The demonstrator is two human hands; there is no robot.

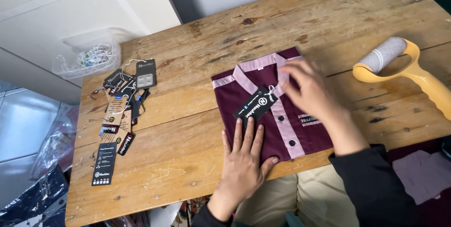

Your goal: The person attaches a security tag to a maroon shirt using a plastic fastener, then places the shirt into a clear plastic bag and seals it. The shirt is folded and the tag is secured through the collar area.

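Head view, looking down on a worn wooden table point(188, 152).

Centre: folded maroon shirt point(244, 93) with pink collar and pink button placket, lying flat, front up, collar toward the far edge, lower hem at the near table edge. Two dark buttons visible on the placket. Black hang tag point(256, 104) resting diagonally across the chest, tied by a white string near the collar.

Left hand point(245, 154): palm down, fingers extended and slightly spread, pressed flat on the lower left part of the shirt, fingertips just below the hang tag; holding nothing.

Right hand point(307, 88): blurred, fingers loosely spread and gently curved, over the collar and right shoulder area of the shirt; nothing gripped; contact with the fabric likely at the fingertips, not certain. Dark sleeve point(376, 184) on the forearm.

Right: yellow-handled lint roller point(399, 65) with grey roll, lying on the table, well apart from the shirt.

Left: loose pile of hang tags point(120, 109), black and brown, with strings, spread along the table's left side. Beyond the far left corner, clear plastic container point(89, 58) with small tangled pieces inside, too small to identify.
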